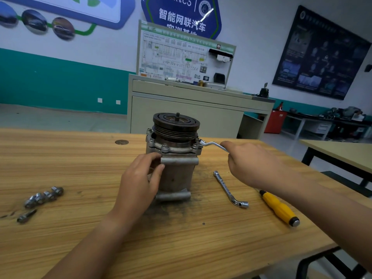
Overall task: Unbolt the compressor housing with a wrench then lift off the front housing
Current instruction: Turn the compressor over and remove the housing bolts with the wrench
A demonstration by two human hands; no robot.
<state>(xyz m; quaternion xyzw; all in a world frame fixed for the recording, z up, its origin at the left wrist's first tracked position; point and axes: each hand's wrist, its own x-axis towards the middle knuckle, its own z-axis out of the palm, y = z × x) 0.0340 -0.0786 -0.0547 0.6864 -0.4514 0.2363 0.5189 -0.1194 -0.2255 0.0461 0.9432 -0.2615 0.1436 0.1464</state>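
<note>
The compressor point(177, 174) stands upright in the middle of the wooden table point(141, 228), its dark grooved pulley point(176, 125) on top. Bolts point(165, 147) sit around the front housing flange point(175, 149) below the pulley. My left hand point(141, 178) grips the compressor body on its left side. My right hand point(253, 164) is closed on the handle of a bent silver wrench point(213, 144). The wrench head sits on a bolt at the flange's right edge.
Several loose bolts point(43, 197) lie at the table's left. An L-shaped socket wrench point(229, 190) and a yellow-handled screwdriver point(278, 208) lie right of the compressor. A beige cabinet point(191, 115) with a display board stands behind; another table point(340, 152) is at the right.
</note>
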